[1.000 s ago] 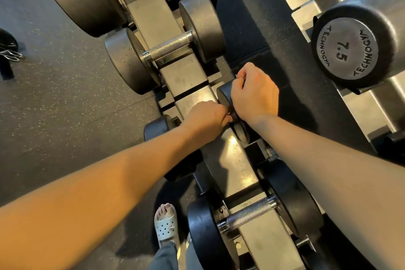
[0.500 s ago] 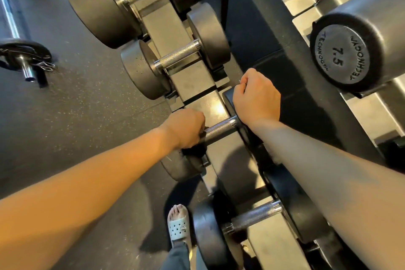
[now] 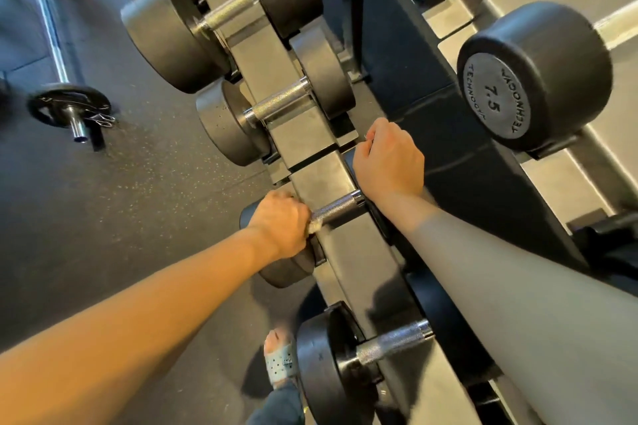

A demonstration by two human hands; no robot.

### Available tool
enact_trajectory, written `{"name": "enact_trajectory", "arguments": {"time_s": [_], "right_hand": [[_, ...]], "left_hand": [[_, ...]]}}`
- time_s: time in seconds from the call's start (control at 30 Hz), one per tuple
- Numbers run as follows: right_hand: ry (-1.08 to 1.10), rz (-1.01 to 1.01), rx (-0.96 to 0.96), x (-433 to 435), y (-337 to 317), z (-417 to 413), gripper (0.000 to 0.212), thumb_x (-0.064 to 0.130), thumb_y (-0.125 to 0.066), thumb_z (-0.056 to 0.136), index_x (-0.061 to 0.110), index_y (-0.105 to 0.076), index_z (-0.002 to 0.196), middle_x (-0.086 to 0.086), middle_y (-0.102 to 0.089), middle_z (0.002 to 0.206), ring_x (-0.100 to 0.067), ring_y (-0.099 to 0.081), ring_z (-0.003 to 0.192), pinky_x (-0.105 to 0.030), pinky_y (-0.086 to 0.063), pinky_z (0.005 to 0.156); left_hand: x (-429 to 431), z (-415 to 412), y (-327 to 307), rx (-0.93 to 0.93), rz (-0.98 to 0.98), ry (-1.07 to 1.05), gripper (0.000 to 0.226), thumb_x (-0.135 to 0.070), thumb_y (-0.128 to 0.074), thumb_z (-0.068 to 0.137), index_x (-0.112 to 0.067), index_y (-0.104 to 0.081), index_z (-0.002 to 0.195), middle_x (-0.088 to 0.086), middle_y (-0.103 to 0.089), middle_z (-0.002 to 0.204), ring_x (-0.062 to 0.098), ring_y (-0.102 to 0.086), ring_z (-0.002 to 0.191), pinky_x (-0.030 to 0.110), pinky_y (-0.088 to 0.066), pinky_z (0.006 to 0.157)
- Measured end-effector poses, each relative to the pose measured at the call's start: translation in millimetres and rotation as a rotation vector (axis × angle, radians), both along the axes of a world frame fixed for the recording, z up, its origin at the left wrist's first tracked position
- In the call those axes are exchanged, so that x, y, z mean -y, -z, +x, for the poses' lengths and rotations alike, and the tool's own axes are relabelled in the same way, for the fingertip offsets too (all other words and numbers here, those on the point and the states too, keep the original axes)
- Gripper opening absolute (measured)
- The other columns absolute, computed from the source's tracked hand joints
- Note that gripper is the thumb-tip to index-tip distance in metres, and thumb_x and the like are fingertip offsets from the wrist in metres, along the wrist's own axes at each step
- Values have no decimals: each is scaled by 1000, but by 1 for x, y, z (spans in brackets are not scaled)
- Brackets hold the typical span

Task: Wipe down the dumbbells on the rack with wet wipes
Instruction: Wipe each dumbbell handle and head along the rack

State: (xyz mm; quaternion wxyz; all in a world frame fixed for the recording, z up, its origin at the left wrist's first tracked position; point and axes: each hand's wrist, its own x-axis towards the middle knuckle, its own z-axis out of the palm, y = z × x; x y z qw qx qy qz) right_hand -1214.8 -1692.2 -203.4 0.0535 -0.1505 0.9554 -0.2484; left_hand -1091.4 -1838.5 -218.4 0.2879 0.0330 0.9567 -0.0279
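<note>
Left hand (image 3: 279,222) seemingly farther along handle (image 3: 340,207)

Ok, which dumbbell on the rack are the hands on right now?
The second-nearest dumbbell on the near rack: left hand grips its handle, right hand holds its far head.

Small dumbbell across the rack, wipe at the left end of its handle.
The small dumbbell (image 3: 336,209) lies crosswise on the grey metal rack (image 3: 359,252), its knurled chrome handle bare in the middle and a black round head at each end. A crumpled white wet wipe (image 3: 315,227) peeks out against the handle, gripped by the left hand (image 3: 281,222), while the right hand (image 3: 386,159) curls over the far head. A bigger dumbbell (image 3: 279,103) sits just above, a lower dumbbell (image 3: 393,342) just below, and a 7.5 dumbbell (image 3: 497,97) on the tier to the right.
</note>
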Motion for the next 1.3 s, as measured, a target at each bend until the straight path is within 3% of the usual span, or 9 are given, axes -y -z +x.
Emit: {"name": "enact_trajectory", "arguments": {"time_s": [0.2,0.37,0.5,0.67,0.83,0.97,1.07,1.2,1.3], "right_hand": [[-4,55,17,3,-7,2,8,28,-55,99,20,-56,100,2,-56,93,-15,-54,82,-37,-55,71],[-194,89,-126,28,-20,19,14,21,-62,95,18,-65,109,0,-59,109,-14,-55,96,-32,-50,84],[-20,-407,447,85,-23,45,20,17,-57,101,18,-65,120,6,-64,109,-9,-61,99,-28,-54,86],[389,-736,823,145,-19,47,11,10,-66,97,13,-68,107,-3,-67,91,-17,-68,80,-33,-61,68],[505,-781,895,169,-12,46,14,11,-75,91,9,-72,104,-11,-74,94,-20,-71,86,-20,-56,60],[526,-642,788,170,1,39,13,3,-69,91,13,-73,99,-12,-72,97,-26,-71,89,-35,-62,73],[698,-660,719,176,18,20,12,3,-69,89,8,-68,101,-21,-68,101,-28,-70,88,-44,-60,77],[964,-886,873,206,52,-4,18,0,-69,89,17,-67,95,-11,-70,102,-23,-69,94,-32,-59,80],[875,-906,936,217,62,-2,17,2,-67,89,13,-69,102,-9,-70,104,-23,-68,100,-28,-55,77]], "left_hand": [[22,-9,-25,-63,376,-363,23,-34,-69,91,-21,-59,75,-2,-61,74,19,-62,73,33,-52,68],[68,-20,-37,-162,628,-517,20,-27,-78,87,-18,-61,84,-3,-67,74,12,-65,70,40,-58,69],[97,-31,-41,-227,737,-579,19,-24,-81,86,-15,-65,81,-10,-62,65,-3,-58,57,12,-42,55],[149,-45,-37,-134,909,-741,27,-14,-87,77,-15,-70,98,-4,-69,81,5,-60,69,25,-49,68],[185,-54,-48,89,1225,-943,21,0,-67,91,-7,-67,110,13,-75,100,24,-73,90,34,-61,83],[216,-57,-41,-241,992,-921,11,-11,-57,100,-14,-67,104,7,-75,92,24,-73,78,35,-58,67],[230,-63,-15,-561,790,-994,11,-18,-56,100,-19,-66,99,1,-69,91,19,-66,86,42,-56,80],[214,-91,18,-587,862,-1273,22,-30,-54,103,-18,-62,119,0,-64,111,16,-60,104,43,-51,96],[198,-113,24,-509,972,-1512,29,-41,-43,107,-19,-57,120,-7,-59,104,10,-57,99,31,-41,86]]}}
